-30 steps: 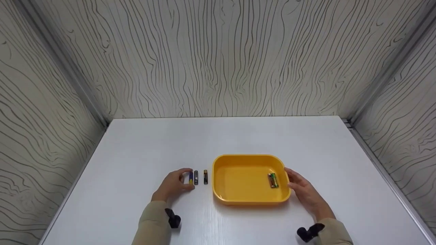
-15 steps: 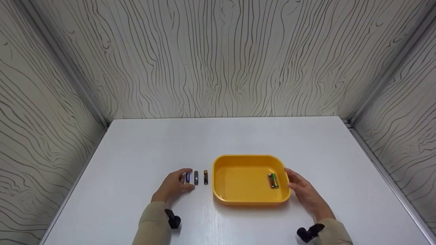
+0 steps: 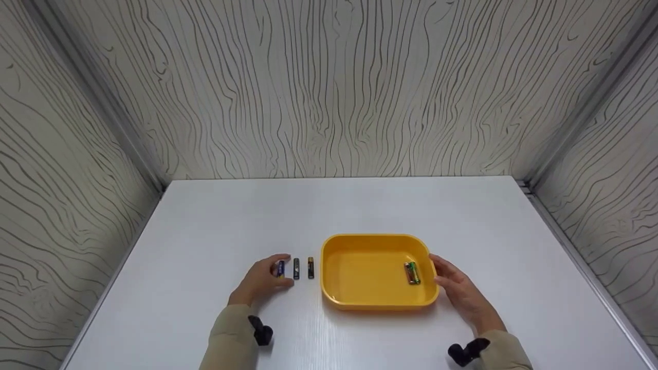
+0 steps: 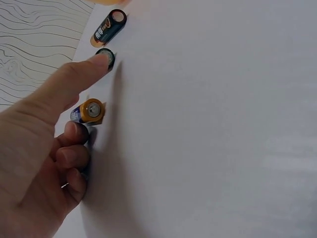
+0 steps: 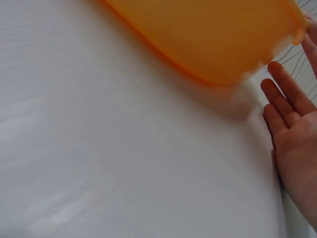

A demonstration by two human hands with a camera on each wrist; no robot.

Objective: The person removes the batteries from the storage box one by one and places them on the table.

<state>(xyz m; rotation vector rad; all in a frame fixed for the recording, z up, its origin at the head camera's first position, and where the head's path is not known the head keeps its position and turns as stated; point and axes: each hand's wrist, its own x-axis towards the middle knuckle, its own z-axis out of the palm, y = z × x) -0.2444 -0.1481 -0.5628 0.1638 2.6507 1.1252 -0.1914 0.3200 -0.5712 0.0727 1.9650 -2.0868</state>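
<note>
In the head view my left hand (image 3: 261, 277) rests on the table, thumb and fingers spread around a blue and gold battery (image 3: 281, 269). That battery (image 4: 93, 110) lies in the gap near my curled lower fingers in the left wrist view, not pinched. The thumb tip overlaps a dark battery (image 4: 109, 60) there; whether they touch I cannot tell. A black and gold battery (image 3: 310, 267) lies further right. With straight fingers, my right hand (image 3: 460, 288) touches the right wall of a yellow tray (image 3: 370, 307). Inside are a green battery (image 3: 415, 273) and a red one (image 3: 408, 273), side by side.
The white table (image 3: 329, 205) meets patterned panels (image 3: 329, 92) at the back and both sides. A black wrist device (image 3: 262, 331) sits at the left sleeve, and another black device (image 3: 467, 352) at the right.
The blue and gold battery has rolled left, away from the dark battery and in toward my left palm. Both hands and the tray have stayed in place.
</note>
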